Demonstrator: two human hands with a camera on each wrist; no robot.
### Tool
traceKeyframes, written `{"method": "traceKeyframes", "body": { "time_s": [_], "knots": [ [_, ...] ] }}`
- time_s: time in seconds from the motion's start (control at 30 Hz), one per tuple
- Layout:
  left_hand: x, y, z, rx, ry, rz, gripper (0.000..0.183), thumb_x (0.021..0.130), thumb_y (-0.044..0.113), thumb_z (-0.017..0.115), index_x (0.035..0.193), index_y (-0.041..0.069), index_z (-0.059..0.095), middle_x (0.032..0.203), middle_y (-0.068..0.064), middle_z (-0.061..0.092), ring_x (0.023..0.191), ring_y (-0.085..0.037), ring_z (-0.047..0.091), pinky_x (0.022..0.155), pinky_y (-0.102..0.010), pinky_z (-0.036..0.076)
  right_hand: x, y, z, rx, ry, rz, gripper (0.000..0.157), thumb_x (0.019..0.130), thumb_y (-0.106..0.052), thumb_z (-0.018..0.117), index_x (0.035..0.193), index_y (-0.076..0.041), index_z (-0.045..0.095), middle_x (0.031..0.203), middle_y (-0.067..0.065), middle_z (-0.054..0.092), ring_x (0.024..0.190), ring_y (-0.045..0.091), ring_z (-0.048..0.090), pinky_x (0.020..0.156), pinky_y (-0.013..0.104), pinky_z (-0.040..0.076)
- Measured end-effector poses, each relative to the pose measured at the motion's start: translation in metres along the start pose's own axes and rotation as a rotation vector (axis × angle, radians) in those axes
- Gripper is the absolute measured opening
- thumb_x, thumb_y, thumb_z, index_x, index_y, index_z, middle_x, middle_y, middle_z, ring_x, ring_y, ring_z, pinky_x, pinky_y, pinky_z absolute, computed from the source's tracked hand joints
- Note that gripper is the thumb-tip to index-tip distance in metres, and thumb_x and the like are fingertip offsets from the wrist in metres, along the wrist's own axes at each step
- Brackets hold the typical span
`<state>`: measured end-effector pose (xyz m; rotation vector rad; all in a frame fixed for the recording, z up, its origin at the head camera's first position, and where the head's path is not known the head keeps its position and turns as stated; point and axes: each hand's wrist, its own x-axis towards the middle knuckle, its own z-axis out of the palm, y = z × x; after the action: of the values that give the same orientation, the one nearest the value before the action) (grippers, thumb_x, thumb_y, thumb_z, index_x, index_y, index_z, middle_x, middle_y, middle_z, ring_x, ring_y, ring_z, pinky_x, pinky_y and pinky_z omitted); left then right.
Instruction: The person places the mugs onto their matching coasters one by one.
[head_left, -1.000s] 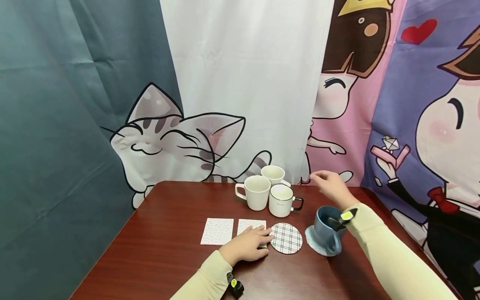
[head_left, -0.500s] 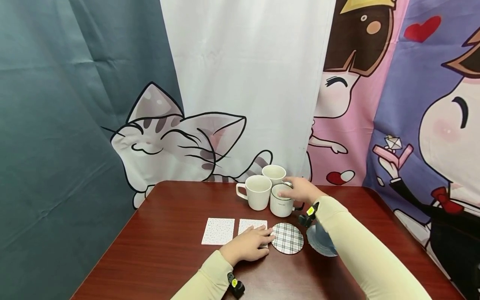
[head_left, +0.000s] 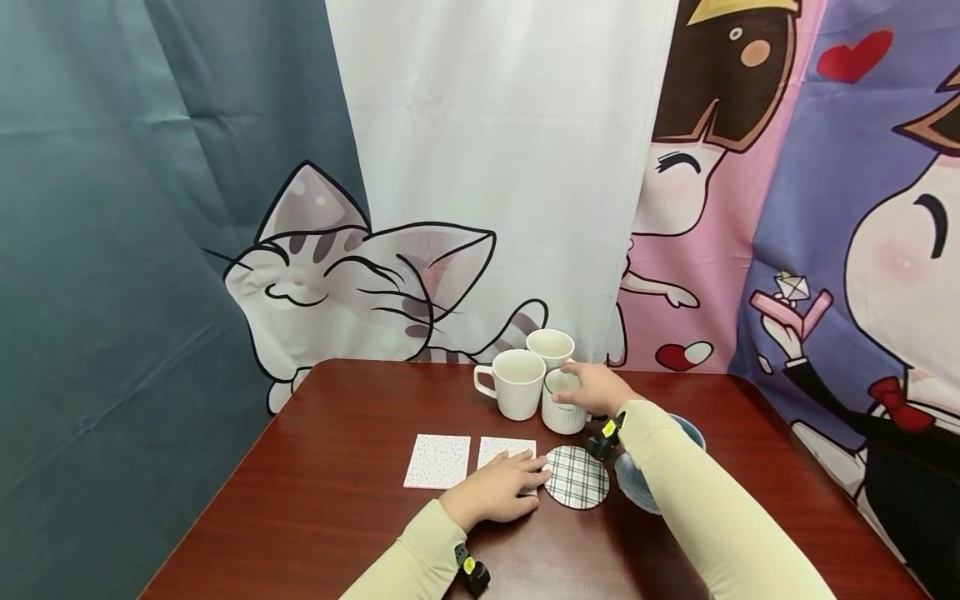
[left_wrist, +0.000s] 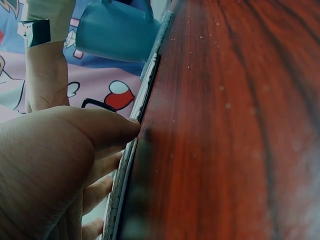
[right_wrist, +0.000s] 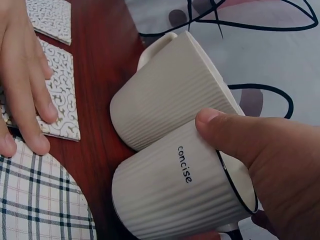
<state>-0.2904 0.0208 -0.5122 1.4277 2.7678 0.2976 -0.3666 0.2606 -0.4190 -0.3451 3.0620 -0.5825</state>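
Printed cloth (head_left: 487, 167) hangs behind the table (head_left: 337, 467) I am watching over. Near the table's far edge, right of its middle, stands the black-rimmed mug (head_left: 564, 416), upright, with "concise" lettered on its ribbed side. My operator's right hand (head_left: 600, 390) grips it by the rim from the right, thumb pressed to the outer wall. Just beside it, to the left, I see a ribbed white mug (head_left: 517, 387), handle toward the left edge; another white mug (head_left: 551, 344) stands behind, closest to the far edge. Nearer the front edge, the left hand (head_left: 491, 490) lies relaxed, fingers spread and grasping nothing, over a square coaster (head_left: 502, 447), fingertips reaching the plaid coaster (head_left: 577, 479). A matching square (head_left: 438, 461) lies toward the left edge. Toward the right edge, a blue mug (left_wrist: 117, 32) sits on a blue coaster (head_left: 636, 487), partly hidden by the right sleeve (head_left: 697, 492).
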Motion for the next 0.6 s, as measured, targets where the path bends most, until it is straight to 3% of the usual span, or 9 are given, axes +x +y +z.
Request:
{"method": "traceKeyframes", "body": {
  "time_s": [0.33, 0.43, 0.6],
  "knots": [
    [0.002, 0.0, -0.003, 0.004, -0.009, 0.002, 0.049, 0.099, 0.032, 0.059, 0.147, 0.022, 0.056, 0.156, 0.002, 0.046, 0.147, -0.023, 0.038, 0.116, -0.053, 0.033, 0.001, -0.004, -0.001, -0.08, 0.038, -0.024, 0.071, 0.09, -0.045, 0.072, 0.141, 0.002, 0.056, 0.137, 0.023, 0.061, 0.126, 0.043, 0.056, 0.104, 0.057, 0.045],
    [0.002, 0.0, -0.002, 0.001, -0.013, 0.0, 0.05, 0.099, 0.032, 0.059, 0.147, 0.022, 0.056, 0.156, 0.003, 0.046, 0.147, -0.022, 0.037, 0.116, -0.053, 0.032, -0.002, -0.011, -0.001, -0.103, 0.072, 0.025, 0.07, 0.089, -0.046, 0.073, 0.137, 0.003, 0.059, 0.131, 0.022, 0.064, 0.12, 0.042, 0.061, 0.098, 0.056, 0.049],
    [0.002, -0.001, 0.0, 0.011, -0.006, 0.009, 0.05, 0.099, 0.032, 0.059, 0.148, 0.022, 0.055, 0.156, 0.002, 0.046, 0.147, -0.023, 0.037, 0.116, -0.054, 0.033, -0.004, -0.027, 0.006, -0.163, 0.124, 0.175, 0.073, 0.087, -0.054, 0.073, 0.134, 0.0, 0.063, 0.119, 0.022, 0.07, 0.099, 0.039, 0.069, 0.074, 0.052, 0.058]
  ]
}}
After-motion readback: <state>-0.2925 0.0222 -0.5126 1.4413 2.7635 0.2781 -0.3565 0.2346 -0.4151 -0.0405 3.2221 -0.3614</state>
